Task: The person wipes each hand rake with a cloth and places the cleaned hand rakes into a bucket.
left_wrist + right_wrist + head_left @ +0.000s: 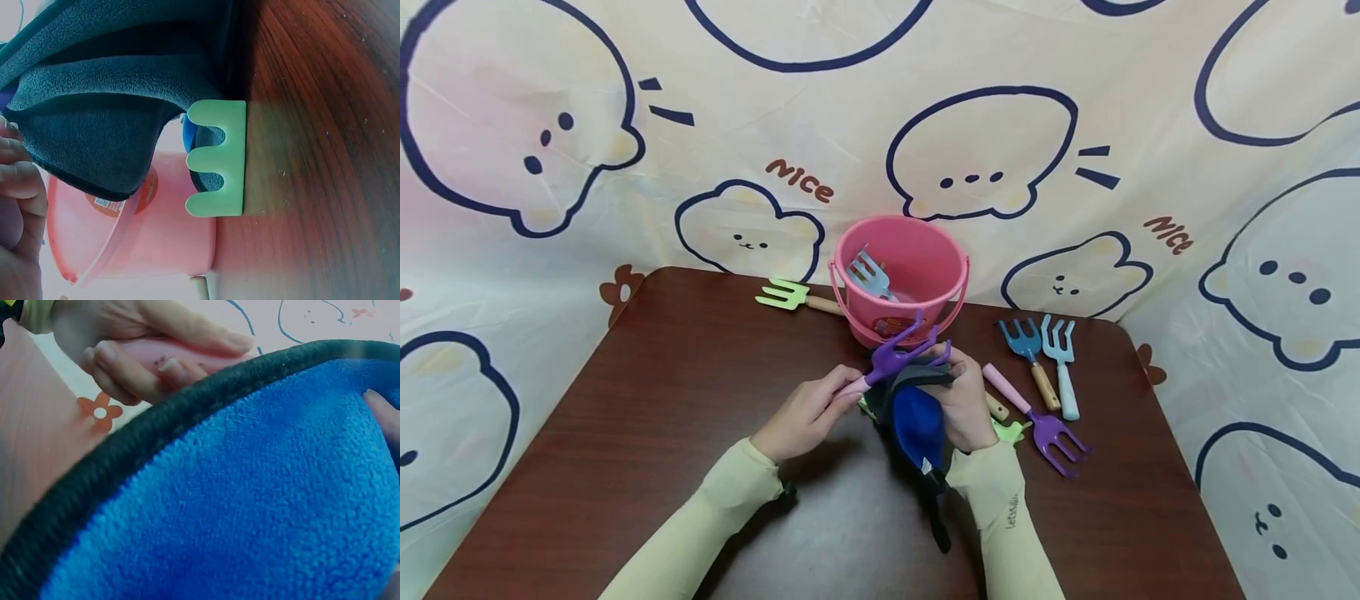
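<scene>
My left hand [808, 412] grips the pink handle of a purple toy rake [897, 352], whose tines point up toward the pink bucket [901, 279]. My right hand [966, 400] holds a blue cloth with a dark edge [917, 421] against the rake's head. The right wrist view is filled by the blue cloth [250, 500], with the left hand's fingers [156, 344] curled round the pink handle behind it. In the left wrist view the dark cloth [112, 100] hangs over a green toy fork [219, 159] lying on the table.
The pink bucket holds a light-blue toy fork [868, 275]. A green fork [790, 296] lies left of it. Right of my hands lie a blue fork [1030, 354], a pale-blue fork [1062, 362] and a purple fork [1037, 421]. The brown table [662, 400] has rounded corners.
</scene>
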A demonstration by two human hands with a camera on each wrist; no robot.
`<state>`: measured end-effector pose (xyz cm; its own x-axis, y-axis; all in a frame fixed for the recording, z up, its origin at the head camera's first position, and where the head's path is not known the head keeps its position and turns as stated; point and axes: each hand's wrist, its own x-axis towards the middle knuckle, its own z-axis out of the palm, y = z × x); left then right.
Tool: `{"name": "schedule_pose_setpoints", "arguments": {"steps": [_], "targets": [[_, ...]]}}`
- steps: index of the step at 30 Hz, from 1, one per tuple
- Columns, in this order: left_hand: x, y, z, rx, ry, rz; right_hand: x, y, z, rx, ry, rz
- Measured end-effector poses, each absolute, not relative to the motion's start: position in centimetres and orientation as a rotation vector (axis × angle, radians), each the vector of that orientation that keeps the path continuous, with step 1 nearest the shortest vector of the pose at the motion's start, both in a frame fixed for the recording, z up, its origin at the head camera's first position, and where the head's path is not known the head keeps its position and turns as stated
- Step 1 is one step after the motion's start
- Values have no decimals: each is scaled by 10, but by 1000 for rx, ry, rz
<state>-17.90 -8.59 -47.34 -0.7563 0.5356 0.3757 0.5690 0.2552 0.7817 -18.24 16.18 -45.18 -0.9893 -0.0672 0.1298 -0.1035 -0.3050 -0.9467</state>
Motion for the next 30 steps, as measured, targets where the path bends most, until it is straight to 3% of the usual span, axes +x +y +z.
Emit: {"name": "schedule_pose_setpoints", "arguments": {"steps": [16,27,30], "targets": [[-180,-88,-479,-1122,-2474,-1433,-189,186,-453,262,-1689,2635],[-181,-91,-481,-1256,-2503,-1539,-192,212,-465,764,-1703,2692],[-182,-95,-480,-1300,-2530,-1570,-194,218,-467,758,-1765,2648]]}}
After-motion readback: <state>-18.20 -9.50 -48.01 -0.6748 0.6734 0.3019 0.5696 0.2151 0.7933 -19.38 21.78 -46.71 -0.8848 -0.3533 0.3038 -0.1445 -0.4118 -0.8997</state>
